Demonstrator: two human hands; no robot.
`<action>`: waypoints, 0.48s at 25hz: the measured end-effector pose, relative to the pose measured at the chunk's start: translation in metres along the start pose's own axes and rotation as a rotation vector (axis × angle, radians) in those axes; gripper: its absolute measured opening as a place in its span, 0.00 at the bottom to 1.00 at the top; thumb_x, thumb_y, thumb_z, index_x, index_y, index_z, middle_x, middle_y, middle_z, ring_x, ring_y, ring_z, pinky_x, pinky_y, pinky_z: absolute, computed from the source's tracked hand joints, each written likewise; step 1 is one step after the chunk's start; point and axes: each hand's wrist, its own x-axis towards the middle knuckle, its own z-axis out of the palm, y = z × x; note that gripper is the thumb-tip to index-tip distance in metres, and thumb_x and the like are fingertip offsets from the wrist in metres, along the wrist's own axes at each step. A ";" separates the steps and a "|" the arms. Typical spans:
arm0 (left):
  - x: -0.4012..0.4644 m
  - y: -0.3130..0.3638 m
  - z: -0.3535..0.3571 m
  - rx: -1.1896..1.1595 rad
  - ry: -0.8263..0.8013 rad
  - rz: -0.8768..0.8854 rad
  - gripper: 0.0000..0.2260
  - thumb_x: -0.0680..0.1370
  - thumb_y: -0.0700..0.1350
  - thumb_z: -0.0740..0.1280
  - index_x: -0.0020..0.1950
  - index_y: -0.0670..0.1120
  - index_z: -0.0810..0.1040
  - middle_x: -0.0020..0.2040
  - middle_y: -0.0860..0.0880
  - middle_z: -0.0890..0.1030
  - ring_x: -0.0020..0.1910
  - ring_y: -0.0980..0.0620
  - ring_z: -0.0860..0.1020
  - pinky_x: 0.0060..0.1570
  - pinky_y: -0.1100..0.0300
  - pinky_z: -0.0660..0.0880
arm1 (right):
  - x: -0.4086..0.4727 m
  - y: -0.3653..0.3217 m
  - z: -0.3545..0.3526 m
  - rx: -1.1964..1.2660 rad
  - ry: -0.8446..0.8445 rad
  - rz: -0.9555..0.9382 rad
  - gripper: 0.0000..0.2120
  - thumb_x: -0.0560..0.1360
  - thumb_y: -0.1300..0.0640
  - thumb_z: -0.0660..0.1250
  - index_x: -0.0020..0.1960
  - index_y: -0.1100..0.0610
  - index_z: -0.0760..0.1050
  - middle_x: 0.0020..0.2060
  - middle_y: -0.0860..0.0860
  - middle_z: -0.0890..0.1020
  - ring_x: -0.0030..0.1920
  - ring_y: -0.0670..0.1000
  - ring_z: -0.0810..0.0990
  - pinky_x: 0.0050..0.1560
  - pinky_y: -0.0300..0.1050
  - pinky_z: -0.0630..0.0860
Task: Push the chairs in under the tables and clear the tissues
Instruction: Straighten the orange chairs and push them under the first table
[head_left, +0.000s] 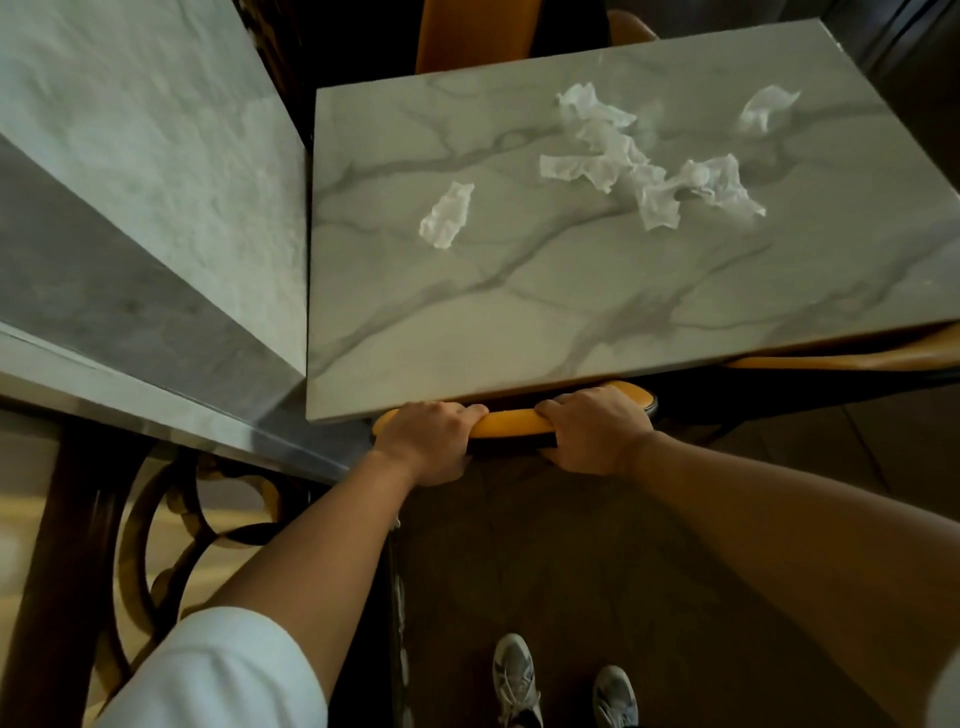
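Note:
A marble-patterned table (467, 322) stands in front of me. Several crumpled white tissues lie on it: one tissue (447, 214) toward the left, a heap of tissues (639, 156) in the middle, another tissue (763, 106) at the far right. The yellow backrest of a chair (511, 418) sits right at the table's near edge, its seat hidden under the top. My left hand (428, 441) and my right hand (597, 428) both grip the top of that backrest.
A second marble table (130, 156) angles in at the left, its dark ornate metal base (171, 519) below. Another yellow chair (472, 31) stands at the far side and one more chair (857, 356) at the right edge. My shoes (561, 680) stand on dark floor.

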 end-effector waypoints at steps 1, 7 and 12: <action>0.001 0.000 0.002 -0.003 0.006 -0.005 0.28 0.76 0.53 0.69 0.76 0.52 0.67 0.62 0.49 0.81 0.56 0.46 0.81 0.55 0.47 0.79 | 0.000 0.002 -0.001 0.003 -0.001 -0.006 0.22 0.74 0.35 0.60 0.59 0.48 0.77 0.44 0.44 0.82 0.41 0.48 0.81 0.41 0.46 0.78; 0.006 -0.004 0.010 -0.001 0.021 -0.036 0.30 0.76 0.55 0.68 0.77 0.53 0.66 0.63 0.50 0.80 0.57 0.46 0.80 0.56 0.48 0.78 | 0.004 0.007 -0.004 -0.019 0.001 -0.019 0.22 0.74 0.34 0.61 0.58 0.48 0.77 0.43 0.45 0.82 0.39 0.49 0.81 0.38 0.45 0.77; 0.007 -0.003 0.011 -0.013 0.016 -0.044 0.28 0.76 0.55 0.68 0.75 0.55 0.67 0.62 0.51 0.81 0.55 0.46 0.81 0.55 0.47 0.79 | 0.004 0.007 0.002 -0.017 0.019 0.003 0.22 0.72 0.33 0.62 0.56 0.47 0.77 0.42 0.45 0.82 0.39 0.49 0.81 0.37 0.44 0.74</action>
